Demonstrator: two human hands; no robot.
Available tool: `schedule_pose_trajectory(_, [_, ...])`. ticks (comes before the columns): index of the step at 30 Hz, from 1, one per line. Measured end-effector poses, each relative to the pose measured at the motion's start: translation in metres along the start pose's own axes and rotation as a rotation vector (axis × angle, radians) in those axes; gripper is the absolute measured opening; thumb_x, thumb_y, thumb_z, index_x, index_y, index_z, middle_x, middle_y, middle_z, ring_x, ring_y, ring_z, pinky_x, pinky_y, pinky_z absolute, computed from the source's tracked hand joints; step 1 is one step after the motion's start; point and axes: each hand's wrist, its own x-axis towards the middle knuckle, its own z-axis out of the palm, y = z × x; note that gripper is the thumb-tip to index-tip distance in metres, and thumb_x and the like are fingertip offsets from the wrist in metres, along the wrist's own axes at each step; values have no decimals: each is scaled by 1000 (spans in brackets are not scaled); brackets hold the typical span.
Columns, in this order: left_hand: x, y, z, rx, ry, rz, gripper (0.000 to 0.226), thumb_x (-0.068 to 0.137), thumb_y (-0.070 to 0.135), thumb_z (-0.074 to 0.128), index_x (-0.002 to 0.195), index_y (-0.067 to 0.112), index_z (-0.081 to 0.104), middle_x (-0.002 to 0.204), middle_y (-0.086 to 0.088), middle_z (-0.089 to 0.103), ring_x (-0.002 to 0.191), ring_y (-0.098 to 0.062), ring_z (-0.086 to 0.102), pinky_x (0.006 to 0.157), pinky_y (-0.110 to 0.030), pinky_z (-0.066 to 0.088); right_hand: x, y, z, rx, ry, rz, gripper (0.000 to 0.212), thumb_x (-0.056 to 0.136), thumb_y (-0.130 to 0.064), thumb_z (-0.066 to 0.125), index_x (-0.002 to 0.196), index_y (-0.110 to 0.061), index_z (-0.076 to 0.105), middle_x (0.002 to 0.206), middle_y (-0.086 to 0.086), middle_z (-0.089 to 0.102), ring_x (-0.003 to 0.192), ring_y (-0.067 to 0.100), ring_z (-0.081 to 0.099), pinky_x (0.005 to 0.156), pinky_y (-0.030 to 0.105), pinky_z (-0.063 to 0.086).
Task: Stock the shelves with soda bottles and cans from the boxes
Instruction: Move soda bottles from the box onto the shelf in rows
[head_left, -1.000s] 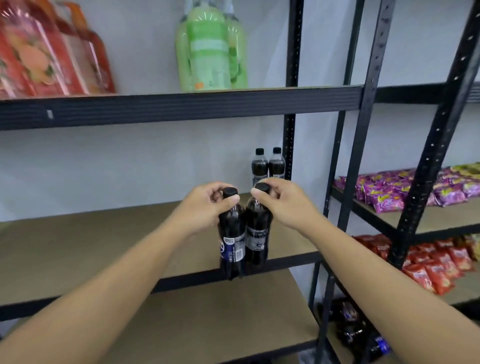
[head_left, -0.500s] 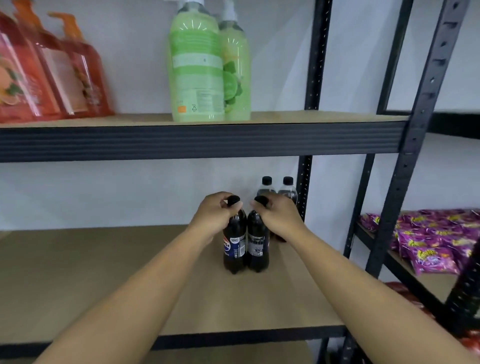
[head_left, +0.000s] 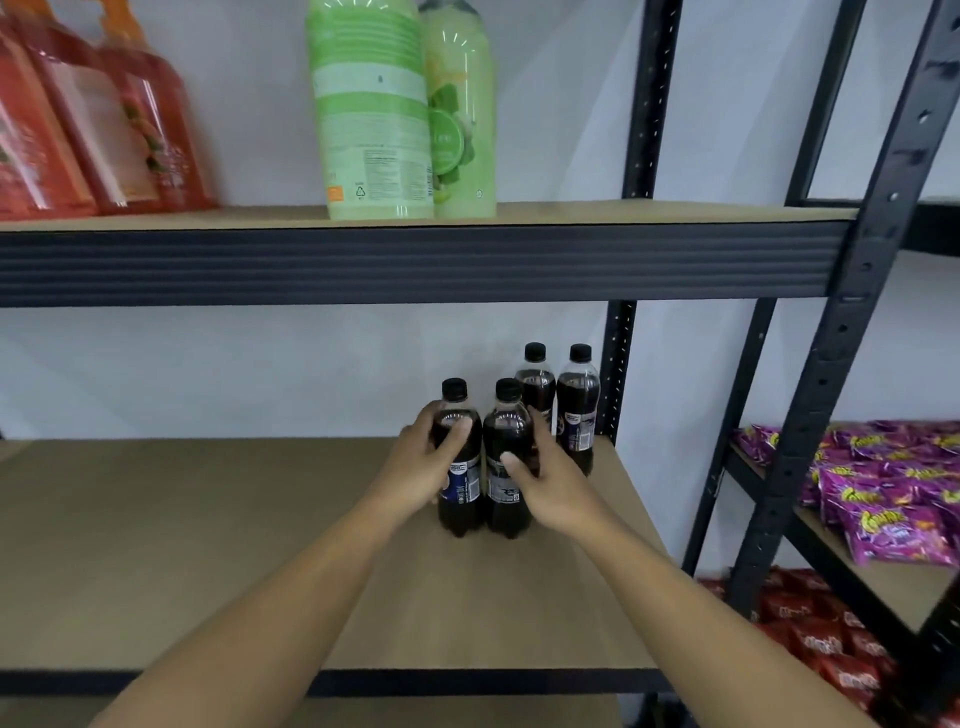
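Slid off caps (head_left: 454, 388): left hand (head_left: 423, 467), right hand (head_left: 550, 483) clasp dark plastic bottles (head_left: 506, 434).

- Head view: one wide-angle camera worn on the person's head. It faces forward and slightly down into a shelving unit, with the lens level between the upper shelf (head_left: 415, 262) and the middle shelf (head_left: 208, 545).
- Range: both forearms enter from the bottom edge. The left hand (head_left: 421, 467) and right hand (head_left: 550, 483) meet near the picture's centre at arm's reach, each wrapped round one of the soda bottles (head_left: 505, 428).
- Top edge: crops the green bottles (head_left: 374, 114) and the blurred orange bottles (head_left: 104, 130).
- Right margin: the black upright (head_left: 852, 338) leans with lens distortion. Beyond it the purple snack packs (head_left: 883, 493) are seen obliquely.
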Motion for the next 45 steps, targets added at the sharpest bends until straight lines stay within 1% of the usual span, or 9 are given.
schedule_pose_trajectory(3, [-14,-23,11,62,-120,-64,34,98,51,60,125,32,50,104,3,70,76,-18,71,53,-30,54,-14,25,12,7,-77,102,68,103,-30,57,158,-44,20,151,-18,48,137,4,47,119,36,37])
schedule_pose_trajectory(6, [-20,-59,23,103,-198,-83,49,91,35,75,128,42,43,131,9,64,115,-16,65,90,-39,55,-21,49,29,53,-47,133,57,103,-30,54,153,-44,31,145,-21,54,135,2,49,118,39,39])
schedule_pose_trajectory(9, [-5,-111,40,37,-159,-79,54,73,51,73,119,61,47,134,15,63,126,-8,58,114,-43,43,-27,52,38,31,-10,150,54,107,-27,47,157,-37,30,141,-27,48,134,1,44,111,20,33])
schedule_pose_trajectory(16, [0,-96,38,8,-81,-130,48,92,10,71,115,46,51,115,13,69,111,-12,65,108,-41,47,-11,58,49,-57,64,169,47,105,-17,52,149,-28,46,135,-10,62,127,16,55,101,23,38])
schedule_pose_trajectory(30, [10,-99,27,172,-131,-153,48,100,19,62,145,22,46,132,7,64,120,-14,61,103,-27,42,4,63,57,-168,18,289,41,105,-32,50,146,-24,48,129,5,67,120,31,61,99,39,49])
schedule_pose_trajectory(34, [1,-101,19,406,-152,-91,55,101,47,53,152,33,37,145,3,57,133,-25,54,111,-44,41,-6,60,59,-221,-19,322,44,106,-37,48,145,-18,48,127,10,68,118,33,62,96,36,50])
schedule_pose_trajectory(37, [-18,-103,10,502,-243,-77,66,102,49,50,159,24,27,156,-4,46,142,-31,44,120,-45,31,-26,52,61,-267,-47,299,58,106,-37,46,158,-17,31,150,10,52,133,32,52,108,33,42])
schedule_pose_trajectory(40, [-40,-103,-2,671,-342,-76,72,106,48,42,163,15,14,168,-10,21,155,-30,17,127,-43,10,-50,41,63,-445,-143,285,68,108,-42,39,163,-12,14,168,10,21,155,28,17,127,36,13])
schedule_pose_trajectory(45, [-73,-118,-17,760,-407,-1,69,108,49,34,162,9,18,169,-11,18,158,-23,8,128,-44,4,-90,22,81,-663,-220,214,70,106,-52,31,161,-9,20,168,9,21,157,23,12,127,46,6])
